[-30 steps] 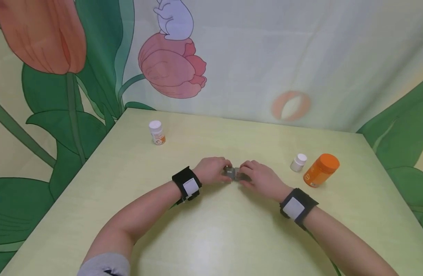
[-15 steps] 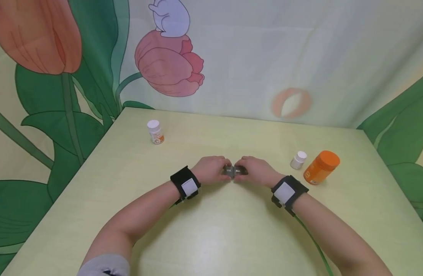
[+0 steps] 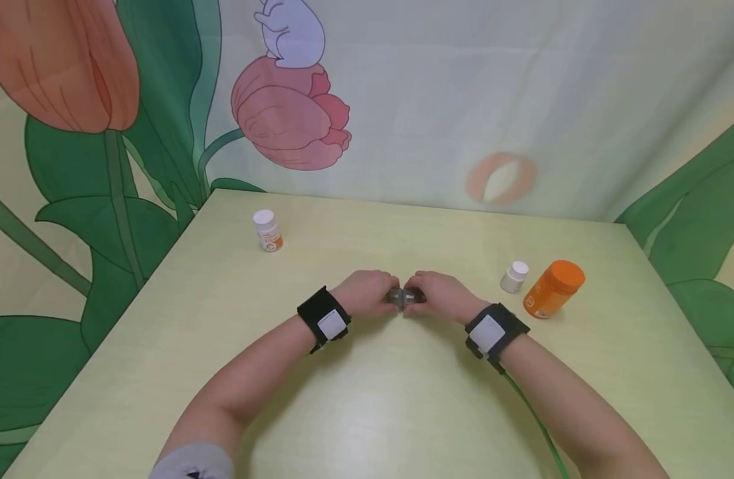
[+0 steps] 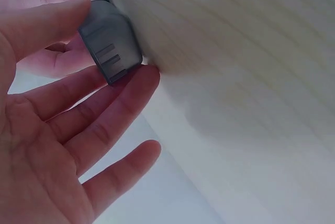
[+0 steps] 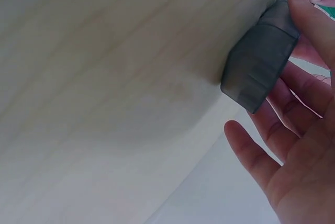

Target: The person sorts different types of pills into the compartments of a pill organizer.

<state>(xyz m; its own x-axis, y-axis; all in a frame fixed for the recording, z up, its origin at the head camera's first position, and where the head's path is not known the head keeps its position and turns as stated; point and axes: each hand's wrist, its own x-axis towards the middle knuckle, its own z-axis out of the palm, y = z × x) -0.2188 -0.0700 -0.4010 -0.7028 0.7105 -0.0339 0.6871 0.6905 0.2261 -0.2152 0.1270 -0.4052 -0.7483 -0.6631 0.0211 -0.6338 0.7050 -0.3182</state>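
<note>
Near the middle of the table, my left hand (image 3: 366,293) pinches a dark grey translucent pill box segment (image 3: 395,298). My right hand (image 3: 441,293) pinches a similar pill box segment (image 3: 413,296) from the other side. The two segments lie end to end, meeting between the hands; whether they are locked together I cannot tell. In the left wrist view, the grey segment (image 4: 112,41) shows slots at its end, thumb and fingers around it. The right wrist view has the other segment (image 5: 259,62) just above the wooden surface, its far part hidden by fingers.
A white bottle with an orange label (image 3: 268,231) stands at the back left. To the right are a small white bottle (image 3: 514,277) and a larger orange bottle (image 3: 554,290). A green cable (image 3: 537,419) runs from the right wrist strap. A printed curtain (image 3: 415,120) hangs behind the table (image 3: 355,412).
My right hand has moved left with its pill box segment, up against the one in my left hand. The left hand has stayed nearly in place. The head view has shifted slightly.
</note>
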